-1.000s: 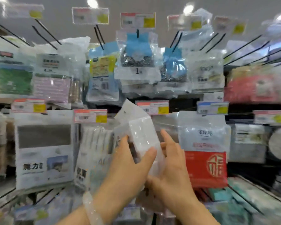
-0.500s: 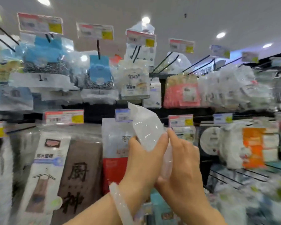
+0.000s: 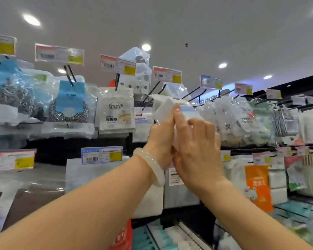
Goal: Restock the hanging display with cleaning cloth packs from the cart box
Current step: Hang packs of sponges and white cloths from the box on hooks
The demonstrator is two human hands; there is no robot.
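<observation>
Both hands hold one white cleaning cloth pack [image 3: 165, 110] in clear wrap, raised in front of the upper row of the hanging display. My left hand [image 3: 162, 139], with a pale bangle on the wrist, grips its left side. My right hand [image 3: 197, 141] covers its right side and lower part. The pack's top sits close to the tips of two black pegs [image 3: 148, 101] under a red price tag [image 3: 167, 74]. The cart box is out of view.
Packs hang tightly on both rows: steel scourers in blue cards [image 3: 69, 103] at left, a panda-print sponge pack [image 3: 117, 110], clear bags [image 3: 233, 118] at right, an orange pack [image 3: 258, 186] lower right. Bare black pegs [image 3: 193, 92] jut out above. A red basket edge [image 3: 123, 235] shows below.
The view swung right along the display and upward. Both hands lifted the pack from the lower row up to the upper row of pegs.
</observation>
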